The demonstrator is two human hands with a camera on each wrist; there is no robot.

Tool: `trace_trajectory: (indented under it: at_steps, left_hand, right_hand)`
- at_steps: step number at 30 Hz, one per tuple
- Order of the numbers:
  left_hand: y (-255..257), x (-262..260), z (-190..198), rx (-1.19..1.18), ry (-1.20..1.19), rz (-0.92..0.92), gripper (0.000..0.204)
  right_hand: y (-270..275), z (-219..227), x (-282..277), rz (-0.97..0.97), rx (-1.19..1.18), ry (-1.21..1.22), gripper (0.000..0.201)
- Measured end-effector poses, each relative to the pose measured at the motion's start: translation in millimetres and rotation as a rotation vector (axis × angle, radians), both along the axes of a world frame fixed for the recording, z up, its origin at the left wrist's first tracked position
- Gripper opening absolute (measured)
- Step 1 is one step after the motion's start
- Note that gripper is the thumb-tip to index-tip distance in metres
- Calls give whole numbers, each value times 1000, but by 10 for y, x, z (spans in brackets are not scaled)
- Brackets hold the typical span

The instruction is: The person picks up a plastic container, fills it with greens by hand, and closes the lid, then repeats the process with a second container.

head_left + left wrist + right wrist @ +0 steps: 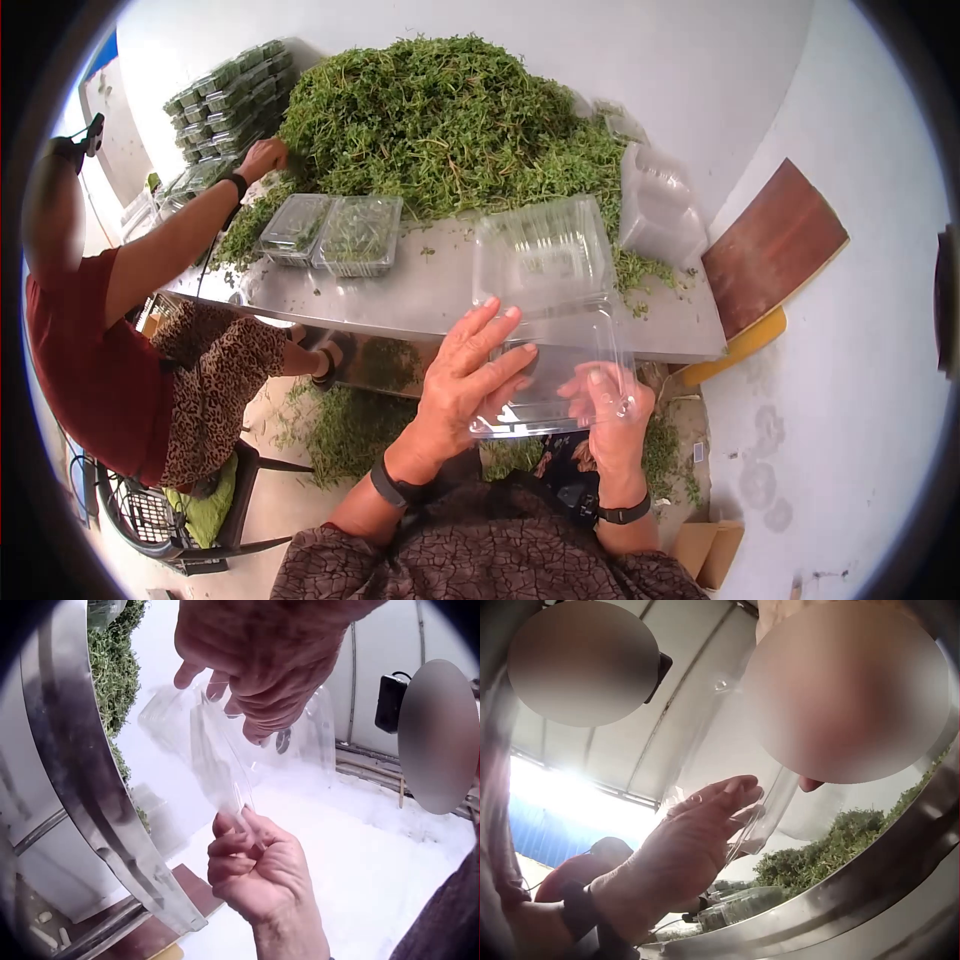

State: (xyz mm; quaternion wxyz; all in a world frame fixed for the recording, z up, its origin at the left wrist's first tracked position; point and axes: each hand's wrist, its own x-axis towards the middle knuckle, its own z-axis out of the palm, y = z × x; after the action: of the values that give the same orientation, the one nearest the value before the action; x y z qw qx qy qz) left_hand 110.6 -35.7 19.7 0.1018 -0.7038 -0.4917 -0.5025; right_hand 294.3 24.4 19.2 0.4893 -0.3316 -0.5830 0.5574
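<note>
In front of my body I hold an unfolded clear plastic clamshell box [570, 335], its lid spread toward the table and its base nearest me. My right hand [617, 420] grips the right edge of the base; the left wrist view shows its thumb and fingers pinching the thin plastic [217, 761]. At the left side of the box is my left hand [468, 365], its fingers fairly straight and lying against the plastic. The right wrist view shows this left hand [697, 829] side-on, fingers extended along the box wall.
A large heap of green leafy stems [430, 120] covers the back of the metal table [420, 290]. Two filled boxes [358, 235] stand at its front left, stacked filled boxes [225, 100] behind. Nested empty boxes [660, 210] stand right. Another person [100, 350] reaches into the heap from the left.
</note>
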Motion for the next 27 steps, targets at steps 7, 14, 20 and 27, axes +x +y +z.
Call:
trace_trajectory:
  at_steps: [7,14,20,27]
  left_hand:
    - [-125,-133,85,-49,-472,-97,28]
    - [-142,-384,155,78,-1103,-419,38]
    - [-222,-504,82,139,-1240,-553,41]
    - [-257,-482,54,128,-1297,-585,40]
  right_hand:
    - [-28,9,4,-66,9,-74,20]
    - [61,-140,117,-65,-63,-55,19]
    - [149,-126,207,-74,-33,-49,18]
    - [637,149,274,-218,98,56,19]
